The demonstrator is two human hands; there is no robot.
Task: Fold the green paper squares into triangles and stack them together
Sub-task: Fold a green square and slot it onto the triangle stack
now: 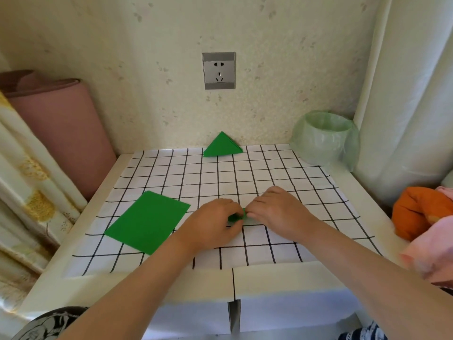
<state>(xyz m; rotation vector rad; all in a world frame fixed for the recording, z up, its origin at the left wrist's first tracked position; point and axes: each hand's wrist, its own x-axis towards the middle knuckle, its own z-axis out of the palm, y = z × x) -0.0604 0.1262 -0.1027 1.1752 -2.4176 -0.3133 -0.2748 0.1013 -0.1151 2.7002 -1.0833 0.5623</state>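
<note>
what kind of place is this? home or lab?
Most likely a room in a home, not a lab. Patterned wallpaper with a wall socket, a small bin lined with a green bag, a rolled pink mat against the wall, and clothes heaped beside the grid-cloth table.

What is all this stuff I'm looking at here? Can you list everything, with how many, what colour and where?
Flat paper squares: one pile, green, near left of the cloth; sheet count unclear.
Folded triangles: one stack, green, far edge by the wall.
Paper being folded: one, green, mostly hidden between the hands.
Checked cloth: one, white with black lines, covering the table.
Table: one, white.
Lined bin: one, pale green bag, far right corner.
Wall socket: one, grey, above the triangles.
Rolled mat: one, pink, left.
Clothes: orange and pink, right edge.
Left hand: on the small paper.
Right hand: on the small paper.
</note>
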